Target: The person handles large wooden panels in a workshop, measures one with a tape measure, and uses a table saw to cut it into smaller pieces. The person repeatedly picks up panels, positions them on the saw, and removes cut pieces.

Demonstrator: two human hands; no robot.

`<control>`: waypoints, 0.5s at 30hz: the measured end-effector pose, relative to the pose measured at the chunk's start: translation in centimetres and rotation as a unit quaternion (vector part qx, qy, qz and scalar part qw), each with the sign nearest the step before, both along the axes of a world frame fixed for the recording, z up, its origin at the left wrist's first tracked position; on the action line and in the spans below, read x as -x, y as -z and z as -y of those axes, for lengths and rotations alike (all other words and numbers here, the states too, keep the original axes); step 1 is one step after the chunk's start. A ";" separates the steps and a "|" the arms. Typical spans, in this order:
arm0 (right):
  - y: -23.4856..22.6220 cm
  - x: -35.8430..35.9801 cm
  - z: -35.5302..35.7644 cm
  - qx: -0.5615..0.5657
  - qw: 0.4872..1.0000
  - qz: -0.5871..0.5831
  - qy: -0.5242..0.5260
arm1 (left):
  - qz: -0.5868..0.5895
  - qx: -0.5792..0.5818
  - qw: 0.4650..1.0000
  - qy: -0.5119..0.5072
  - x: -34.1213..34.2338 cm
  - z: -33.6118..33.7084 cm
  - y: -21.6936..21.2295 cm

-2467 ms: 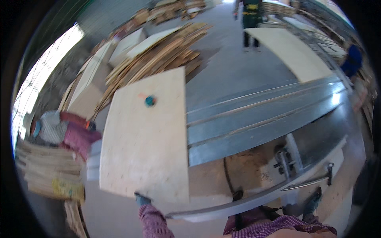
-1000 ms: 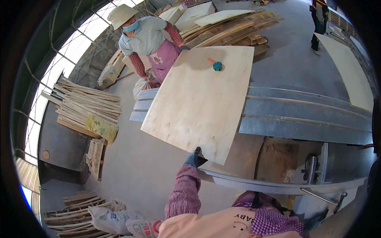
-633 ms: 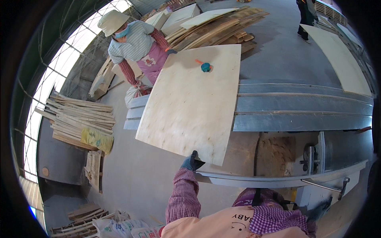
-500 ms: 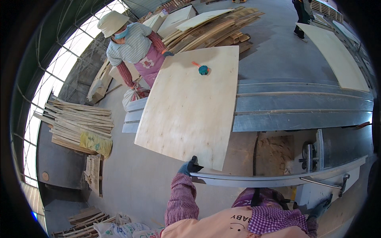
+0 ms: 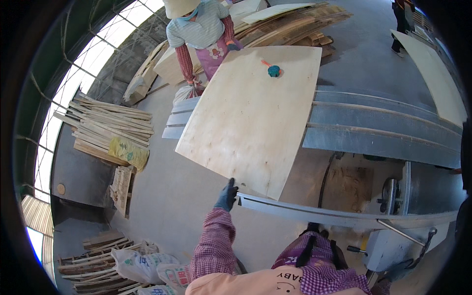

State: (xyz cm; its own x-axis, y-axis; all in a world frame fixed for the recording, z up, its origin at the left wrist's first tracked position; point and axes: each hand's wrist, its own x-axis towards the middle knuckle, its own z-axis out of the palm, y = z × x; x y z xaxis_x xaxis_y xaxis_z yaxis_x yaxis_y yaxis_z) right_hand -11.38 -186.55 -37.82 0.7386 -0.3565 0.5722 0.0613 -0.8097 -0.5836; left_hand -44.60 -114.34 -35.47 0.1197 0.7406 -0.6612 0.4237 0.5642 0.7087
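A large pale plywood sheet [image 5: 250, 113] lies across the grey metal machine table [image 5: 378, 125], its near edge jutting toward me. My left hand [image 5: 226, 195], in a dark blue-grey glove, touches that near edge with outstretched fingertips, just left of the end of a long metal rail [image 5: 305, 208]. On the sheet sits a small round teal object with an orange part [image 5: 274, 71]; its kind is unclear. Dim at the lower right, my right hand [image 5: 400, 271] is beside the white machine housing [image 5: 388, 248], its fingers hard to make out. A co-worker's gloved hand [image 5: 233, 46] meets the sheet's far left edge.
The co-worker [image 5: 199, 29] stands at the far left. Behind are stacked boards [image 5: 295, 24]. Wood strips [image 5: 115, 120] are piled at left, with white sacks [image 5: 142, 265] below. A crank handle [image 5: 427, 238] sticks out at right. Another person [image 5: 400, 27] stands far right.
The view has shifted, so most of the scene sits farther right and higher. My left hand has moved off the rail's end to the sheet's near edge, its fingers now straighter.
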 end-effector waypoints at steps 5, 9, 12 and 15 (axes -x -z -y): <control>-11.7 -0.2 -17.5 -0.165 0.926 -0.106 -0.322 | 0.281 0.171 0.944 -0.016 -1.8 2.6 3.1; -11.9 -0.1 -29.2 0.236 0.812 -0.189 -0.499 | 0.239 0.184 0.954 0.008 -3.4 3.6 1.5; -7.8 0.6 -30.4 0.361 0.774 -0.214 -0.474 | 0.217 0.150 0.965 0.011 -3.1 3.0 2.7; -6.1 1.0 -30.4 0.435 0.763 -0.192 -0.438 | 0.180 0.135 0.974 0.009 -2.7 3.2 4.1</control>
